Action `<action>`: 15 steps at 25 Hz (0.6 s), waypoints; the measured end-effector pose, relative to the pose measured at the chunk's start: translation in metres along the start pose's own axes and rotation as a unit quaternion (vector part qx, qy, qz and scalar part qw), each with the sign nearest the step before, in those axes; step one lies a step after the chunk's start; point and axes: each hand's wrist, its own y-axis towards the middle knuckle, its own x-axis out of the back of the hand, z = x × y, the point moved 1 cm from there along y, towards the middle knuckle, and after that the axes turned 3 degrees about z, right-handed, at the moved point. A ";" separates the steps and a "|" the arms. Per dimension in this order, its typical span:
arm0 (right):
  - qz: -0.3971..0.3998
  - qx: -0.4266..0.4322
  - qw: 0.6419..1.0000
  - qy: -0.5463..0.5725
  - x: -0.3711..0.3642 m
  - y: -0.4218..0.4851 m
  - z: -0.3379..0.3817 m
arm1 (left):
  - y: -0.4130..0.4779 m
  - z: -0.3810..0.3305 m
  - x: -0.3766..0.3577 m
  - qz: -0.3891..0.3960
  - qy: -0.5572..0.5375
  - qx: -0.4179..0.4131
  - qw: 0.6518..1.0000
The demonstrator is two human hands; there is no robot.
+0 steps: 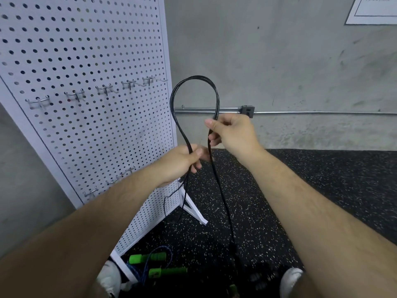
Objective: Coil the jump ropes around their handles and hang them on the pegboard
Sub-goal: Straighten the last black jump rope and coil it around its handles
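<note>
A black jump rope [194,78] arches in a doubled loop between my hands, in front of the wall. My left hand [179,163] grips the loop's left strands at centre. My right hand [232,131], a little higher and to the right, pinches the right strands. Loose black strands hang from both hands down to the floor. The white pegboard [86,61] stands at the left, with a row of bare metal hooks [103,89] across its middle and a few more hooks [111,181] lower down. I cannot make out the black rope's handles.
A second jump rope with green handles [167,272] and a blue cord lies on the speckled black floor mat [300,190] by the pegboard's foot [193,209]. My white shoes [109,278] show at the bottom. A metal conduit [300,112] runs along the grey wall.
</note>
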 end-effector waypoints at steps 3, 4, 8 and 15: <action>-0.001 0.026 0.998 0.062 -0.002 0.001 0.006 | 0.003 -0.001 -0.020 0.017 -0.006 -0.001 1.000; -0.003 0.034 0.997 0.070 -0.002 0.000 0.006 | 0.004 -0.005 -0.024 0.006 -0.010 -0.002 1.000; 0.037 -0.040 0.998 -0.014 0.007 -0.008 -0.014 | 0.008 -0.020 -0.010 -0.080 -0.017 -0.011 0.997; 0.175 -0.071 0.976 -0.105 -0.020 -0.024 -0.043 | 0.009 -0.032 0.020 -0.125 -0.126 -0.071 0.982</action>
